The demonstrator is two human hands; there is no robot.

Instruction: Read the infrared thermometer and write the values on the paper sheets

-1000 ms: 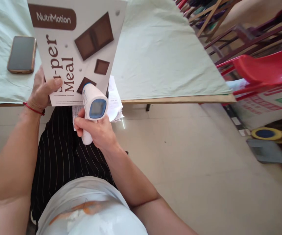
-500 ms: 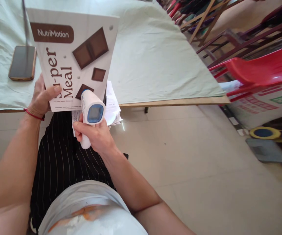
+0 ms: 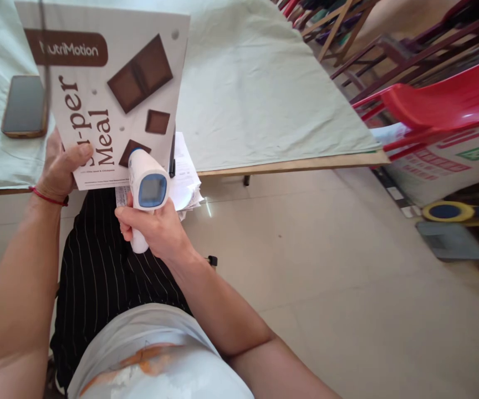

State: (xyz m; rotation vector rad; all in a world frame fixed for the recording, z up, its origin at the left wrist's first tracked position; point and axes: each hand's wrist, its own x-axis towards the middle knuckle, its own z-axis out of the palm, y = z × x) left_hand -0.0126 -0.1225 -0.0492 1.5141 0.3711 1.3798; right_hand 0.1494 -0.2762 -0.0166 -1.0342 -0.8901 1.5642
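Holding the NutriMotion pack point(image 3: 106, 91) by its lower left side, the left hand point(image 3: 59, 163): thumb across the printed front, fingers out of sight behind. Grip closed on that edge. Pack tilts over the near edge of the cloth-covered counter point(image 3: 256, 88); cannot tell whether it touches the cloth.

Right hand point(image 3: 156, 227) wraps the handle of a white gun-shaped thermometer point(image 3: 148, 172), grip closed, thumb across the handle. Blue-rimmed screen faces the wearer; no reading legible. Its front end overlaps the pack's lower right in this view; contact unclear.

Handling, by judgement: pack looks light and fairly stiff, its face flat under a one-sided hold. Smooth print may slip a little; corners likely dent if pinched hard. Best held low on a side edge, thumb in front, fingers spread behind, as here; a second hand on the opposite edge would steady it. Thermometer looks like light, hard plastic, somewhat fragile at the screen; handle is the place to hold.

Nearby: phone point(image 3: 24, 106) lying on the cloth, left of the pack. Loose papers point(image 3: 186, 180) jut from behind the pack past the counter edge, a black pen point(image 3: 172, 158) just beside the pack's right side.
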